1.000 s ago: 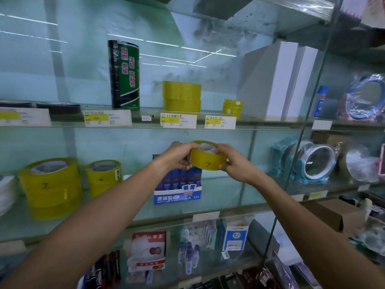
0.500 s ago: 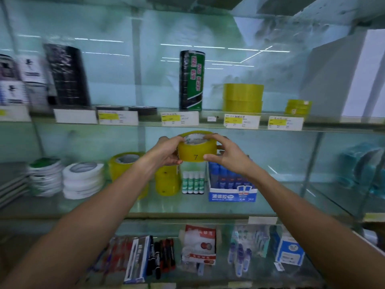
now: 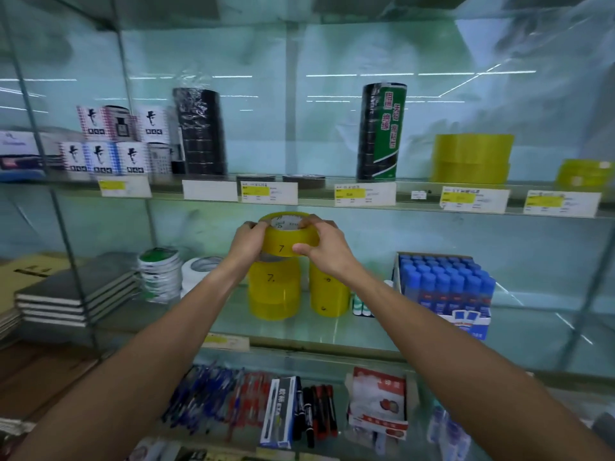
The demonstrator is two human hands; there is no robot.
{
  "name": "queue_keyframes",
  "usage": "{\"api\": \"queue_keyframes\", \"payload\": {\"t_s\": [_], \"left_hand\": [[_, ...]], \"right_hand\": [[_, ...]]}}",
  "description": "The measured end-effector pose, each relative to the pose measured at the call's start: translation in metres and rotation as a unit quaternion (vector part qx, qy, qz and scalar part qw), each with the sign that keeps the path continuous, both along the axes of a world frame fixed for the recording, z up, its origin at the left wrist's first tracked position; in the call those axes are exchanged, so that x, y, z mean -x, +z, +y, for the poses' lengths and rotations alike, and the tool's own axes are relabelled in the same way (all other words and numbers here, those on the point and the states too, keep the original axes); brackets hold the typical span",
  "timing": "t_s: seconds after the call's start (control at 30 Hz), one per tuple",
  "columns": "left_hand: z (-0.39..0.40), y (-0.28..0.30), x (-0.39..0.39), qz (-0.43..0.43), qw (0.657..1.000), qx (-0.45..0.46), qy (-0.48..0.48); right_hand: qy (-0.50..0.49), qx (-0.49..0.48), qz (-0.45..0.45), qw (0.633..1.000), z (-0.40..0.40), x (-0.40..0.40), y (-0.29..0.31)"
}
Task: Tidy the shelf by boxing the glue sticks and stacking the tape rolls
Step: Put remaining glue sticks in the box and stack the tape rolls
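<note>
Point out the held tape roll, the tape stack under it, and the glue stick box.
Held tape roll (image 3: 283, 242), head view, front face.
Tape stack (image 3: 274, 291), head view, front side.
Glue stick box (image 3: 471, 322), head view, front panel.

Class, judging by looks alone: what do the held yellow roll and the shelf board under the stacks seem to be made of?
Yellow roll: glossy translucent plastic tape, apparently on a pale printed cardboard core. Shelf board: likely glass, since it is see-through, greenish and reflective.

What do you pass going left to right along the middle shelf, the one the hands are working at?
Stack of dark notebooks → green-and-white tape rolls → white tape roll → left yellow tape stack → right yellow tape stack → green-capped glue sticks → box of blue glue sticks.
</note>
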State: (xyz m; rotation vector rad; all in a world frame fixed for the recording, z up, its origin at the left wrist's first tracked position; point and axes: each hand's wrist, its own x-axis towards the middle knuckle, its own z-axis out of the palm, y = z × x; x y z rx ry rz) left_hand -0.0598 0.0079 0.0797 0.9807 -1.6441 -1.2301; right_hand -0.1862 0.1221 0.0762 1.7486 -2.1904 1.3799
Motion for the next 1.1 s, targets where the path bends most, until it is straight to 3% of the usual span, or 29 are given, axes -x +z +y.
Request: {"api": "queue_keyframes", "payload": {"t_s": [0.5,0.87,1.1], "left_hand": [[-0.049,-0.037,-0.010,0.019,0.998,-0.050,-0.030],[-0.046,-0.045,-0.004,-0.016,0.999,0.041,0.000],[-0.037,-0.045,-0.009,-0.052,0.996,0.071,0.023]], "right_hand": [[-0.019,-0.047,-0.035,0.998,-0.063,-0.014,-0.033],[-0.034,-0.034,-0.027,0.998,-0.063,-0.017,-0.041],[-0.028,-0.093,0.003,0.995,-0.047,-0.023,-0.030]]}}
